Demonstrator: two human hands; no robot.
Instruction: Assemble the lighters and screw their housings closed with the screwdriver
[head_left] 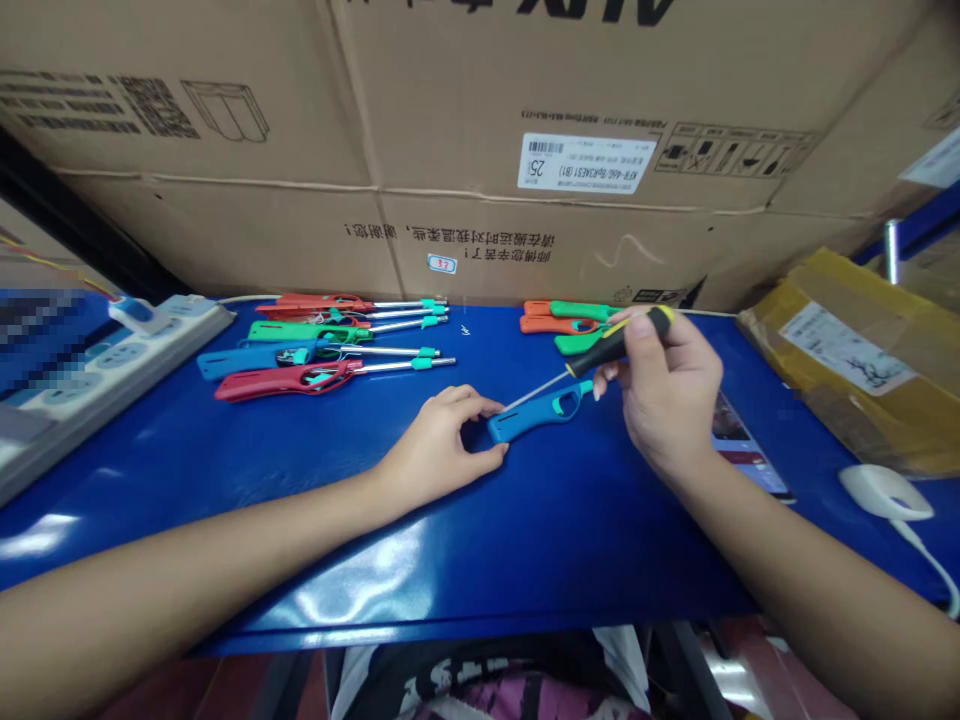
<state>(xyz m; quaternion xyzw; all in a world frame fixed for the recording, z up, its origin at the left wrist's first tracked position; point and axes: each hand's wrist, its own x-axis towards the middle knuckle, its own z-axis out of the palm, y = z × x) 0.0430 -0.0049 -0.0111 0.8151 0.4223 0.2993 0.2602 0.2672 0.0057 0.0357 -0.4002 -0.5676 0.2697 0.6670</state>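
A blue lighter handle (525, 418) with a teal trigger lies on the blue table in front of me. My left hand (442, 440) pinches its left end between thumb and fingers. In my right hand (667, 390) is a screwdriver (600, 350) with a black and yellow grip. Its metal shaft slants down to the left, and the tip comes close to the left end of the handle, by my left fingers. Whether the tip sits in a screw is too small to tell. Some right-hand fingers hang near the handle's teal end.
Several long-nosed lighters (285, 380) lie at the left. Orange and green handles (559, 325) lie behind my right hand. A power strip (112, 360) is far left, a phone (742, 440), a white charger (885, 492) and a taped parcel (862, 350) right. A large carton (450, 150) stands behind.
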